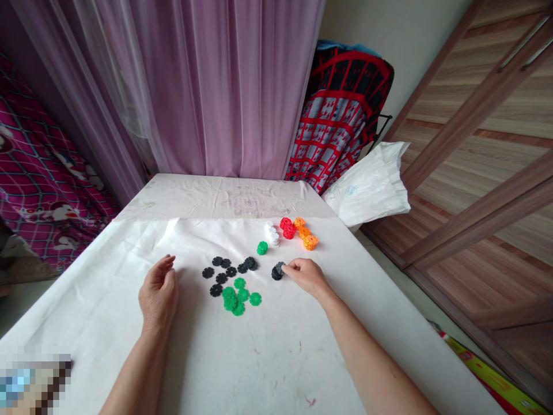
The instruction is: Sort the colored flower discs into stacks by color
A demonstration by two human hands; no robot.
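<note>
My right hand [305, 275] pinches a black notched disc [280, 267] at the top of a small black stack [276, 274]. To the left of the loose pieces, my left hand [159, 293] is held over the cloth with curled fingers and nothing visible in them. Several black discs [221, 278] lie scattered between my hands, with several green discs [230, 298] nearer me, some overlapping. Farther back stand a green stack [262, 248], white stacks [272, 234], red stacks [288, 228] and orange stacks [310, 242].
A white cloth covers the table [259, 363]. Beyond its right edge is a white bag [371, 187]. Purple curtains [224, 86] hang behind the far edge, and a wooden wardrobe [479, 155] stands at the right.
</note>
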